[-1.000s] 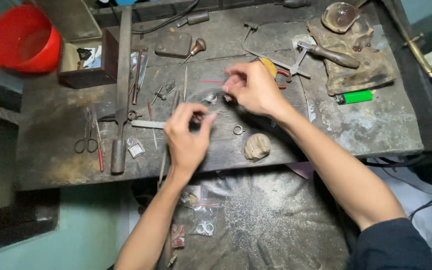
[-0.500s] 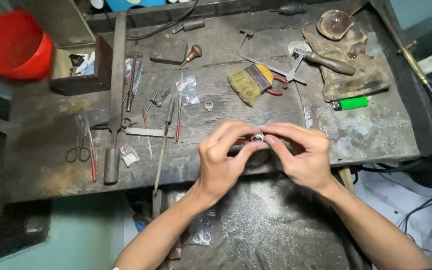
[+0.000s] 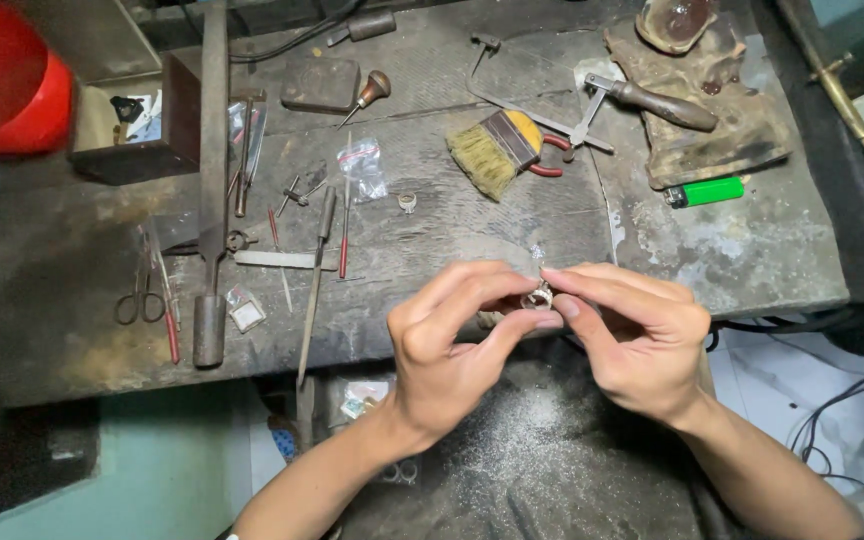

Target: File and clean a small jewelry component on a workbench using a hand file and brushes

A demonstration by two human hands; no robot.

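Both hands meet over the front edge of a dark, worn workbench [image 3: 452,230]. My left hand [image 3: 452,345] and my right hand [image 3: 632,340] pinch a small silver ring [image 3: 538,297] between thumbs and fingertips. The ring is partly hidden by the fingers. A second small ring [image 3: 407,202] lies on the bench further back, apart from both hands.
A yellow-handled brush [image 3: 497,150], red-handled pliers [image 3: 552,160], a green lighter [image 3: 704,191], scissors [image 3: 140,290], files and small plastic bags [image 3: 362,168] lie on the bench. A wooden box [image 3: 142,125] and red container [image 3: 12,85] stand at back left. A dusty leather apron [image 3: 542,470] hangs below.
One second ago my hands were apart and reaching over the bench middle. They drew back to the front edge and now hold the ring together, a little lower than half a second ago.
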